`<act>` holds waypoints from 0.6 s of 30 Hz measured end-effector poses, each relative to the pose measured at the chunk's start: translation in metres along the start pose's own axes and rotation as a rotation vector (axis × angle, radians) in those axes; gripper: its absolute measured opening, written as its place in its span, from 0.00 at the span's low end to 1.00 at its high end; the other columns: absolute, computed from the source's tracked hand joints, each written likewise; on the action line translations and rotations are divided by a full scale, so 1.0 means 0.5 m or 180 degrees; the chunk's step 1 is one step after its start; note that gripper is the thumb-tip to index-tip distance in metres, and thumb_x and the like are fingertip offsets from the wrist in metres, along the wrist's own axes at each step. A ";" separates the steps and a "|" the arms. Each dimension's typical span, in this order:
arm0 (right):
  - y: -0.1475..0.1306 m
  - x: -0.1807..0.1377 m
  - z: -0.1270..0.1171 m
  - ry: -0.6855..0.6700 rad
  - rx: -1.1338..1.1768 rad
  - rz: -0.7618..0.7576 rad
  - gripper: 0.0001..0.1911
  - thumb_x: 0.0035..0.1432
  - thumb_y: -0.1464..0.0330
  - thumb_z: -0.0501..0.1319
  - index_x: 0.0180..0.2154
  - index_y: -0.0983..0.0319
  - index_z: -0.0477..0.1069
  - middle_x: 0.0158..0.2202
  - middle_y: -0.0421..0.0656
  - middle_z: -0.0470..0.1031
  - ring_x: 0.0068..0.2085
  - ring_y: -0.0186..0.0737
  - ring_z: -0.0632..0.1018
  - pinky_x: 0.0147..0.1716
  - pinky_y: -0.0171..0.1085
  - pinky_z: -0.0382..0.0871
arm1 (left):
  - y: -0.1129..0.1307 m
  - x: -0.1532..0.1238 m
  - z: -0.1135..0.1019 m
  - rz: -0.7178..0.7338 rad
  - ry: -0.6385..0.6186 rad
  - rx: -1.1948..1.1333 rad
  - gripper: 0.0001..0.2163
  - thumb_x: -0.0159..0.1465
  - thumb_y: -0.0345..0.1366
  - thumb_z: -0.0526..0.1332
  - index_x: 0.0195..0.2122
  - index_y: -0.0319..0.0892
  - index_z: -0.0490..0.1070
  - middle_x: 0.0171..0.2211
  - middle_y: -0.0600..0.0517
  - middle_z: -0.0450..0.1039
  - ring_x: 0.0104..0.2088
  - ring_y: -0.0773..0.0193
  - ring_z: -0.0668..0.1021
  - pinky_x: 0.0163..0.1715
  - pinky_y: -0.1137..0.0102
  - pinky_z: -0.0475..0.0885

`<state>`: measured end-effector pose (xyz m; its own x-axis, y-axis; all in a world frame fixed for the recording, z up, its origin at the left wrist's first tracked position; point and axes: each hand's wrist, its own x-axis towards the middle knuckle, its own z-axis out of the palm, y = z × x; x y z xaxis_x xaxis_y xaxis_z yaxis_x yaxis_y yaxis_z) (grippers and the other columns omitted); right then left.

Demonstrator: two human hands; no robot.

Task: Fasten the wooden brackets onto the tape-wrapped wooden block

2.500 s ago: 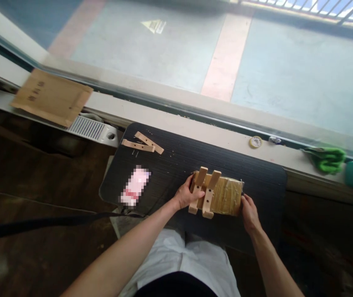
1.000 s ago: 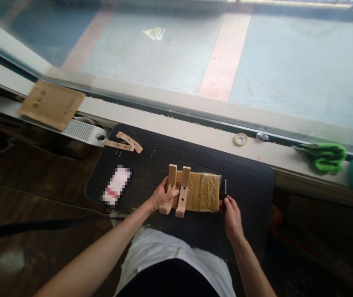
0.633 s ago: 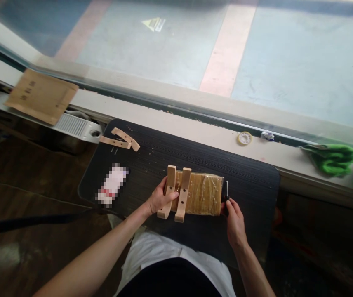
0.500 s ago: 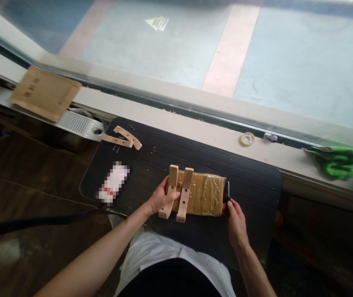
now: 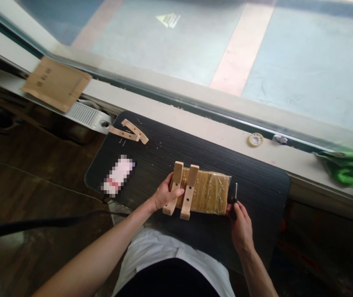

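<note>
My left hand (image 5: 164, 195) is closed on the left one of two pale wooden hooks, its thumb across the front. This wooden hook (image 5: 178, 175) has curved-up ends and a drilled hole. Beside it, the second wooden hook (image 5: 189, 194), showing two dark holes, lies against a flat brown package (image 5: 212, 192) wrapped in shiny clear tape. At the package's right end my right hand (image 5: 241, 225) is closed round the dark handle of a screwdriver (image 5: 236, 193), whose thin metal shaft points up. Its fingertips are near the package corner; whether they touch it I cannot tell.
The black table (image 5: 161, 156) bears two crossed wooden pieces (image 5: 130, 132), small screws and a blurred-out phone-like object (image 5: 118, 175). On the white sill are a tape roll (image 5: 255, 140), a green cloth (image 5: 349, 168) and a brown envelope (image 5: 57, 82). Behind it stands a window.
The view has shifted, so the whole scene sits slightly further right. Both hands keep their holds on the wooden hook and the screwdriver.
</note>
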<state>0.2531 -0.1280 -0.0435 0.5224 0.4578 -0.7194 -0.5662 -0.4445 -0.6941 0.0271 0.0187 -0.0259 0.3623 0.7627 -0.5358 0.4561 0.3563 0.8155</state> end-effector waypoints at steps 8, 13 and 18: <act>0.026 -0.005 -0.001 0.0394 0.0495 -0.0177 0.19 0.50 0.55 0.63 0.40 0.60 0.68 0.25 0.34 0.71 0.27 0.31 0.71 0.30 0.34 0.68 | -0.014 0.002 -0.003 -0.0007 0.0033 0.0199 0.28 0.52 0.43 0.63 0.53 0.42 0.60 0.43 0.49 0.75 0.43 0.55 0.77 0.43 0.63 0.73; 0.036 -0.001 0.011 0.0492 0.0278 -0.0464 0.19 0.52 0.56 0.61 0.41 0.61 0.67 0.23 0.33 0.71 0.25 0.31 0.71 0.28 0.34 0.68 | -0.009 -0.001 -0.005 -0.0116 -0.0010 0.0185 0.28 0.52 0.44 0.62 0.53 0.40 0.60 0.43 0.48 0.74 0.44 0.54 0.77 0.43 0.62 0.73; 0.063 -0.010 0.014 0.0798 -0.0199 -0.0970 0.20 0.53 0.57 0.61 0.44 0.63 0.68 0.25 0.35 0.71 0.25 0.30 0.70 0.27 0.32 0.66 | 0.000 -0.008 -0.001 -0.0117 -0.0043 0.0048 0.30 0.53 0.41 0.63 0.56 0.42 0.57 0.45 0.49 0.74 0.45 0.54 0.76 0.46 0.62 0.71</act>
<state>0.2281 -0.1389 -0.0618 0.8043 0.3773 -0.4590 -0.3252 -0.3669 -0.8715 0.0255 0.0159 -0.0238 0.3559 0.7418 -0.5684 0.4814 0.3758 0.7919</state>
